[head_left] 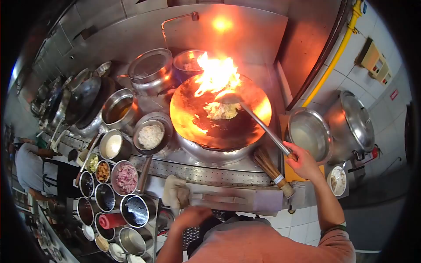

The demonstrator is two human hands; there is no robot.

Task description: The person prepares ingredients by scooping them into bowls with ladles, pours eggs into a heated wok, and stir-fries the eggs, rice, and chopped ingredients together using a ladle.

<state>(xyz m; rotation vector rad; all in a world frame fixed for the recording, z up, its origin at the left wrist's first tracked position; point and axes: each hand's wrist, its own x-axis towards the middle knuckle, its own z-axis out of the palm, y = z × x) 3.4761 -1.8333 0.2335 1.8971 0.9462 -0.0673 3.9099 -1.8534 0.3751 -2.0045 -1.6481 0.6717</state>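
Lumpy, pale yellow food (221, 111) lies inside the wok (186, 105), flames (217, 74) at the far side. It sits ahead and left of the right hand (302, 161), closed around the ladle (268, 129) at the wok's right. The left hand (195, 217), nearside of the wok, is blurred; I cannot tell its pose.

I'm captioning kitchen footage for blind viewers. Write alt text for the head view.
Flames rise in a large wok while the person's right hand grips a long-handled utensil, its head at the food inside. The left hand is low, near a cloth; metal pots and food containers crowd the left.
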